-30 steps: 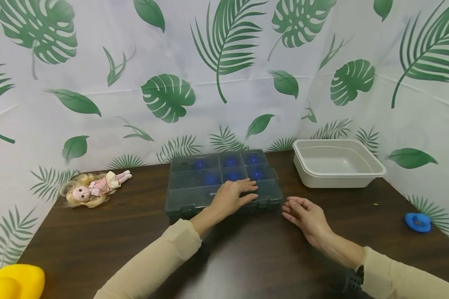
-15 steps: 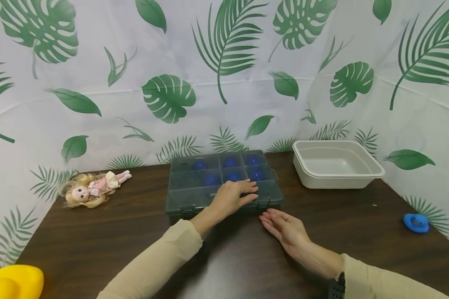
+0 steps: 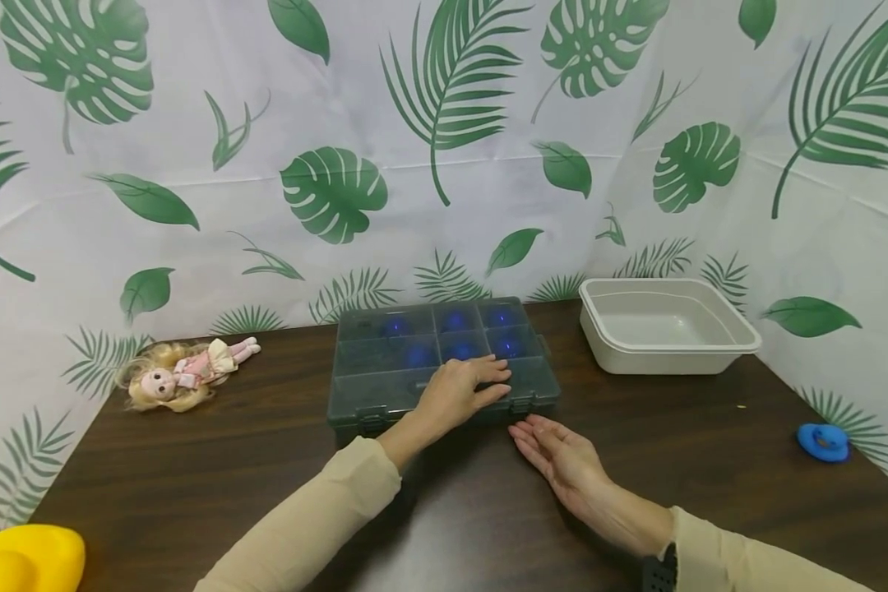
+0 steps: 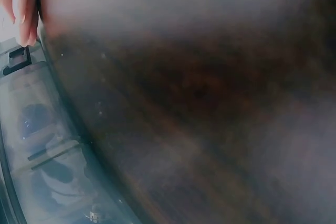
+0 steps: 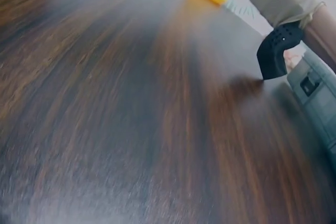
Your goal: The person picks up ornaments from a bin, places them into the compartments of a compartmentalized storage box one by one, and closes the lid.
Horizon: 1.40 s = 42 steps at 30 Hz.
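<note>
A dark translucent compartment box (image 3: pixel 385 376) with its lid down stands at the back middle of the table. Several blue round things (image 3: pixel 418 355) show through the lid, in separate compartments. My left hand (image 3: pixel 460 388) rests on the front part of the lid with its fingers extended to the right. In the head view my right hand (image 3: pixel 566 464) is at the box's front right, palm turned up, fingertips right under the right latch (image 3: pixel 522 405). In the left wrist view, fingers (image 4: pixel 23 11) of the right hand reach the latch end of the box.
A cream plastic basin (image 3: pixel 669 359) stands right of the box. A blond doll (image 3: pixel 200 370) lies at the left, and a blue toy (image 3: pixel 824 441) sits near the right edge. Something yellow and rounded (image 3: pixel 37 555) is at the front left. A leaf-printed cloth (image 3: pixel 444 230) hangs behind the table.
My right hand has moved left from beside the box's right corner to below its right latch, slowing over the last half second. The left hand stays on the lid.
</note>
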Each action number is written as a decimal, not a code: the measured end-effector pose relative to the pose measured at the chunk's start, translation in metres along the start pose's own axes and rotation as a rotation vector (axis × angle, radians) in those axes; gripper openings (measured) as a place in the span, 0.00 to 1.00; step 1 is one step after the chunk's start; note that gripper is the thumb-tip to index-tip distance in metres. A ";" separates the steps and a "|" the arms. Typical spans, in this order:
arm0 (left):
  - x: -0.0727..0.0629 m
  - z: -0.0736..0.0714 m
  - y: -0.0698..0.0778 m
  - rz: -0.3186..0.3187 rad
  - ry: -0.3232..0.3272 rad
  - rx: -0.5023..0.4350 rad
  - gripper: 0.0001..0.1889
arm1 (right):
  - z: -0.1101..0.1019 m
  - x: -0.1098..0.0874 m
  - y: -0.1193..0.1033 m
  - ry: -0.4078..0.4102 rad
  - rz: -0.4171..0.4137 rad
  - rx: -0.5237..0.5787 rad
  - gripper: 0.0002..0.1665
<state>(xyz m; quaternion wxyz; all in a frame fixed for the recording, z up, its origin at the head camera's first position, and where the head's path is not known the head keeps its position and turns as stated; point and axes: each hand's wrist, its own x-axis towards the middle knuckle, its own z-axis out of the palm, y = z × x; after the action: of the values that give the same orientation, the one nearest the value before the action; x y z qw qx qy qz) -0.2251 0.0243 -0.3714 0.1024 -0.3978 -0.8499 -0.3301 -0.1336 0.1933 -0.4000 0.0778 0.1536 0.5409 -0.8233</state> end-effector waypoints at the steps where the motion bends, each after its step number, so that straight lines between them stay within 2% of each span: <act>1: 0.000 0.000 0.000 0.000 -0.002 0.005 0.15 | -0.001 0.000 0.000 -0.003 -0.001 -0.011 0.26; 10: 0.001 -0.001 0.001 -0.003 -0.005 0.032 0.15 | -0.003 -0.001 -0.003 -0.051 0.018 -0.061 0.26; 14: 0.000 0.000 0.000 -0.004 -0.009 0.031 0.15 | -0.005 -0.001 -0.002 -0.040 0.025 -0.089 0.16; 17: 0.000 0.000 -0.001 0.005 0.001 0.033 0.15 | -0.004 0.002 -0.001 -0.040 -0.010 -0.105 0.07; 19: 0.000 0.000 -0.001 0.008 0.006 0.040 0.15 | -0.003 0.005 0.000 -0.034 -0.042 -0.107 0.05; 22: 0.000 0.000 -0.001 0.003 0.002 0.045 0.15 | -0.001 0.011 -0.001 -0.017 -0.066 -0.112 0.07; 28: 0.000 -0.001 -0.001 0.003 -0.005 0.050 0.15 | 0.004 0.017 -0.005 0.022 -0.048 -0.130 0.15; 35: 0.006 -0.006 0.000 0.016 0.012 0.064 0.15 | 0.008 0.021 -0.012 0.012 -0.043 -0.128 0.20; 38: 0.005 -0.007 0.001 0.000 -0.010 0.034 0.15 | 0.009 0.020 -0.009 0.029 -0.059 -0.118 0.20; 42: -0.002 -0.012 -0.001 -0.026 -0.008 -0.055 0.17 | 0.013 0.012 0.003 0.046 -0.068 -0.126 0.15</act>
<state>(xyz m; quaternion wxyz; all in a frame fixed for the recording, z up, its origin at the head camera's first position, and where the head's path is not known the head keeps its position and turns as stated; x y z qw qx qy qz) -0.2254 0.0151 -0.3636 0.0836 -0.3910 -0.8459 -0.3530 -0.1458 0.1809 -0.4019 0.0468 0.1487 0.5981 -0.7861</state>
